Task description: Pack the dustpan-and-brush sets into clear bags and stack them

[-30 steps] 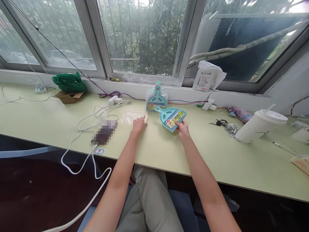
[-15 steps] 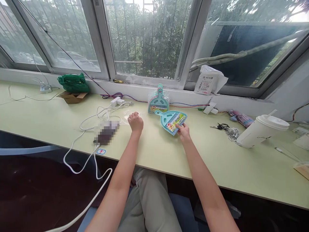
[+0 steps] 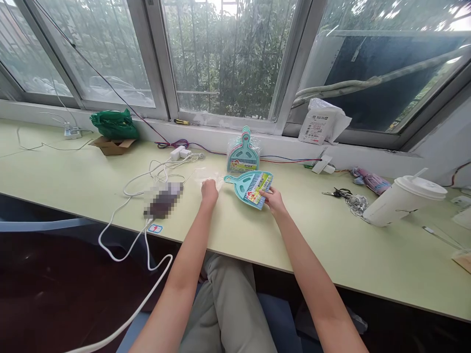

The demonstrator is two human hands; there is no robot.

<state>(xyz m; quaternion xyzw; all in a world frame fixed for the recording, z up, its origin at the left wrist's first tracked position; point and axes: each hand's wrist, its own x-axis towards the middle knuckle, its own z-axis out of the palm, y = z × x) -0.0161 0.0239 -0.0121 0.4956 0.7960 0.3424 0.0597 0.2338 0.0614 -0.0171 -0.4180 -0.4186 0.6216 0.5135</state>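
Observation:
My right hand (image 3: 273, 198) grips the wide edge of a light-blue dustpan set (image 3: 247, 188), which carries a yellow printed label; its handle points left. To the left of that handle, my left hand (image 3: 209, 190) is closed at the near edge of a clear plastic bag (image 3: 206, 174), fingers pinched on the film. Behind the held set, a stack of similar dustpan sets (image 3: 243, 156) in clear wrap stands upright against the wall under the window.
White cables (image 3: 125, 193) and a blurred dark device (image 3: 164, 201) lie at the left, near a cardboard box (image 3: 112, 146) with a green bag (image 3: 115, 124). Keys (image 3: 336, 192), a folded umbrella (image 3: 370, 180) and a white cup (image 3: 405, 200) are at the right.
My right hand has moved the dustpan set left, and its handle now points more directly left. My left hand has lowered, and the clear bag shows more spread out behind it.

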